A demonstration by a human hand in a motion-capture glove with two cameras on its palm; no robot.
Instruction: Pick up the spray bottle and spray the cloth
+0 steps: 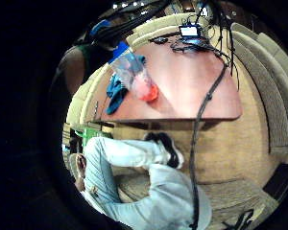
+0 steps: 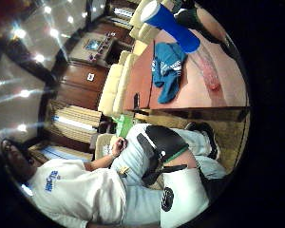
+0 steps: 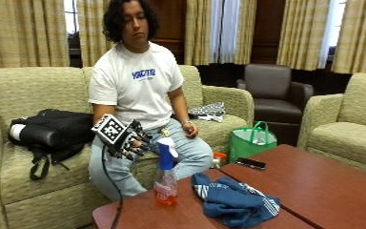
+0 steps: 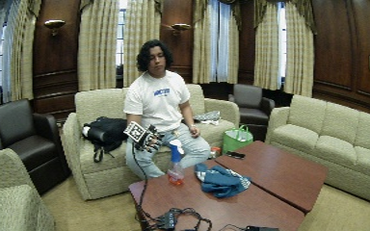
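Observation:
A clear spray bottle with a blue head and orange liquid at its base stands upright near the corner of the wooden table. A crumpled blue cloth lies on the table just beside it. My gloved right hand hovers level with the bottle's head, a short gap away on the sofa side, fingers relaxed and spread toward it, holding nothing. In the palm views the bottle is close, with the cloth behind it. The bare left hand rests on the thigh.
A black phone lies at the table's far edge. A green bag stands on the floor by the sofa, and a black backpack sits on the sofa. Cables and a device lie at the table's near end.

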